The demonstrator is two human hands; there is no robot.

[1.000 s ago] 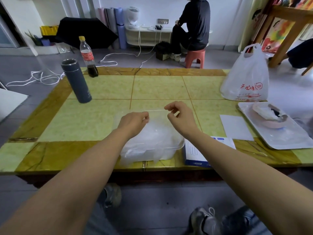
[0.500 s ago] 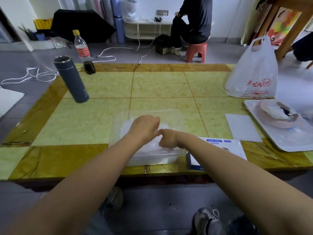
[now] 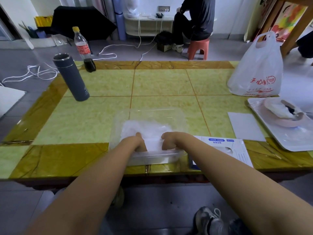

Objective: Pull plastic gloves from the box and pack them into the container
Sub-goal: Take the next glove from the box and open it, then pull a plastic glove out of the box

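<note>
Table (image 3: 160, 82) near edge, container (image 3: 183, 116), left hand (image 3: 138, 141), right hand (image 3: 169, 140) apart on gloves (image 3: 149, 129), grip hidden

Looked like a home living rm: a low tabletop (image 3: 160, 82) w/ yellow-green marble-look tiles carried everyday stuff, i.e. a grey flask (image 3: 72, 77), a part-empty soda bottle (image 3: 83, 48) & a white shopping bag (image 3: 257, 70). Behind it a person (image 3: 198, 17) sat on a red plastic stool (image 3: 198, 48) by a low shelf (image 3: 144, 26) under a wall socket (image 3: 164, 9). White cables (image 3: 42, 72) lay loose on the grey floor (image 3: 20, 55) & rolled mats (image 3: 119, 19) stood vs. the wall.
</note>
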